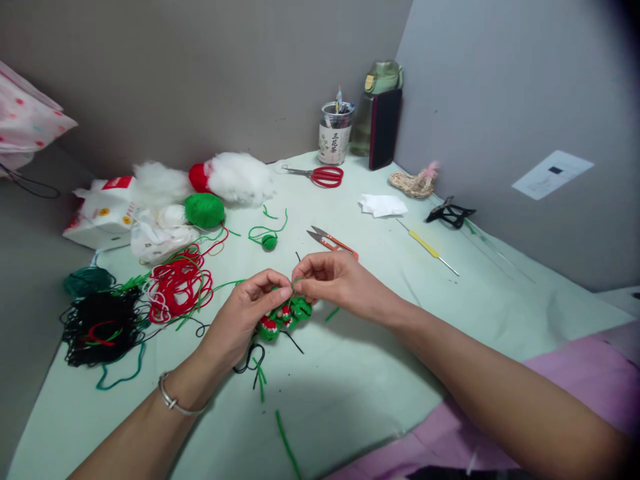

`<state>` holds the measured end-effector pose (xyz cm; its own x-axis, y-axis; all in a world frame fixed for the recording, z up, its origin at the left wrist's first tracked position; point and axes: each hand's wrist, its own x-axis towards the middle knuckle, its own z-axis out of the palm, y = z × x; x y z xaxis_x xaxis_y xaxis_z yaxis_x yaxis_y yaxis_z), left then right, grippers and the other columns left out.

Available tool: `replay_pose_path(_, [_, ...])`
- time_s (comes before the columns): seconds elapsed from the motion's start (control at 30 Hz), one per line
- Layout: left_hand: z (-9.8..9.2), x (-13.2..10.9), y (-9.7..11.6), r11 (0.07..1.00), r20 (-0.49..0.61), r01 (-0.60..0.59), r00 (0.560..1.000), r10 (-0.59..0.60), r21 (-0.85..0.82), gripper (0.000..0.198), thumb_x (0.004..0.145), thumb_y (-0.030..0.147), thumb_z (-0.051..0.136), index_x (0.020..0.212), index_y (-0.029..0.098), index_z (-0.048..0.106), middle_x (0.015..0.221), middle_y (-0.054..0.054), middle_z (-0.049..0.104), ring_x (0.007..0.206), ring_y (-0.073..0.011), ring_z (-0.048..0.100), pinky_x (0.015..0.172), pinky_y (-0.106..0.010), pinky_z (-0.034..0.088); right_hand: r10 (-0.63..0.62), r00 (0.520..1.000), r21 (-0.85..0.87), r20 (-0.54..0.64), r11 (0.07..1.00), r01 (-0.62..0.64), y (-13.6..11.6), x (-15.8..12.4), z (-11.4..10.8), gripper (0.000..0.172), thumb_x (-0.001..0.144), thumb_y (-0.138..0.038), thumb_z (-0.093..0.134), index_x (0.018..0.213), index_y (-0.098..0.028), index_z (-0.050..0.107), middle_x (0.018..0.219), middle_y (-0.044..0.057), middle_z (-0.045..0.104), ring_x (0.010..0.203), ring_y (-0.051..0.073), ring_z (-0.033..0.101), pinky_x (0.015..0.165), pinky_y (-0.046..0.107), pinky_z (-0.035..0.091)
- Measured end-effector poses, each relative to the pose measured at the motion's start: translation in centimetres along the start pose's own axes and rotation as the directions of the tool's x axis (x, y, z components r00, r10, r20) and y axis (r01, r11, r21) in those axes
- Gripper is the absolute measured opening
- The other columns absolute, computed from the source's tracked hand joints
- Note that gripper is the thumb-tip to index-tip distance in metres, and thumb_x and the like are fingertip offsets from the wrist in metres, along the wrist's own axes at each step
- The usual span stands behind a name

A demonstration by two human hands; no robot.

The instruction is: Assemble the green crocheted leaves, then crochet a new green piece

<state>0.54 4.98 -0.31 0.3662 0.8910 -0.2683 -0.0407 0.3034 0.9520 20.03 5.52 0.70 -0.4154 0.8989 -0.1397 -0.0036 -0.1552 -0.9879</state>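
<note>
Both hands meet over a small crocheted piece [270, 328] in green, red and white, near the middle of the table. My left hand [250, 303] is closed on its upper edge, thumb against the fingers. With thumb and forefinger pressed together, my right hand [333, 280] pinches green yarn at the top of the piece. Part of the piece is hidden behind the fingers. Just beyond the right hand lie orange thread snips [345, 248]. A small green crocheted ball [269, 242] with a yarn tail sits farther back.
Black yarn [107, 327], red yarn [180, 283] and a green ball of yarn [205, 211] lie at left, near white stuffing [240, 179]. Red-handled scissors [327, 176], a pen cup [335, 137] and a bottle [363, 123] are at the back. A yellow crochet hook [424, 245] lies right.
</note>
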Motion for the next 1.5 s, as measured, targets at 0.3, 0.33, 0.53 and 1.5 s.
replay_pose_path(0.3, [-0.21,0.17,-0.68,1.000,-0.007,0.016,1.000,-0.016,-0.015,0.013,0.081,0.032,0.075,0.079,0.022,0.067,0.064,0.006,0.053,0.054,-0.0097,0.040,0.050,-0.022,0.030,0.032,0.999,-0.030,-0.018,0.999,-0.032,-0.11,-0.03,0.41,0.002,0.079,-0.018,0.066,0.081,-0.016,0.066,0.061,-0.005,0.056,0.056,0.008,0.050,0.052,0.021,0.038])
replay_pose_path(0.33, [-0.19,0.15,-0.68,1.000,-0.004,0.020,1.000,-0.020,-0.018,0.013,0.082,0.032,0.074,0.079,0.022,0.066,0.064,0.006,0.052,0.054,-0.0096,0.040,0.049,-0.022,0.029,0.033,0.999,-0.025,-0.015,0.999,-0.034,-0.11,-0.03,0.40,0.003,0.079,-0.018,0.066,0.081,-0.017,0.066,0.061,-0.005,0.057,0.056,0.008,0.050,0.052,0.021,0.038])
replay_pose_path(0.53, [-0.05,-0.12,-0.52,0.999,0.023,-0.006,1.000,0.007,-0.034,0.013,0.086,0.029,0.070,0.079,0.022,0.061,0.068,0.005,0.051,0.059,-0.0103,0.042,0.053,-0.021,0.033,0.056,0.998,-0.001,-0.006,0.998,-0.056,-0.09,0.10,0.33,0.005,0.077,-0.019,0.067,0.082,-0.016,0.067,0.061,-0.005,0.059,0.055,0.008,0.053,0.054,0.021,0.043])
replay_pose_path(1.5, [0.20,-0.18,-0.40,0.995,0.087,-0.010,0.996,0.019,-0.104,0.013,0.092,0.033,0.067,0.093,0.022,0.061,0.085,-0.001,0.069,0.082,-0.0184,0.065,0.070,-0.027,0.047,0.051,0.999,0.207,0.003,0.977,-0.050,0.20,0.53,0.24,0.005,0.076,-0.017,0.068,0.079,-0.016,0.064,0.065,-0.003,0.067,0.054,0.008,0.060,0.057,0.021,0.052])
